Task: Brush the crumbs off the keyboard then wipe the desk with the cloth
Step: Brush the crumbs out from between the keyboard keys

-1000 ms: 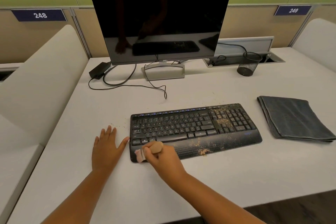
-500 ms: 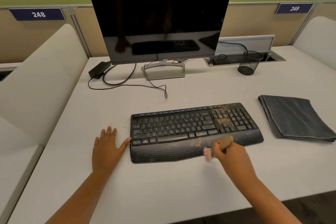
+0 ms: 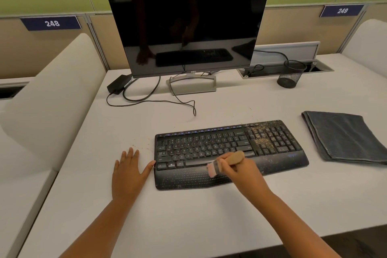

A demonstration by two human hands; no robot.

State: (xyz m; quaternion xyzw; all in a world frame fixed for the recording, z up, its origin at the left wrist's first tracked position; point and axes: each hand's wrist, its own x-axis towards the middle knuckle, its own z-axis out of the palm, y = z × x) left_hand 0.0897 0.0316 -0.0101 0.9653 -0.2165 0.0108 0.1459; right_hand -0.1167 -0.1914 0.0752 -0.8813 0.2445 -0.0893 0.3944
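Wooden brush [image 3: 227, 162] pinched in right-hand fingers [image 3: 225, 166] over keyboard [image 3: 209, 146]; left fingers [image 3: 129, 156] spread.

— How many things are on your desk?
— One keyboard [image 3: 228, 153], one brush [image 3: 227, 162], one cloth [image 3: 343, 136], one monitor [image 3: 188, 29], one mesh cup [image 3: 290, 74], my two hands.

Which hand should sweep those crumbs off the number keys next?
Probably the right hand: it grips the small wooden brush nearest the crumbs. The left hand lies flat beside the black keyboard.
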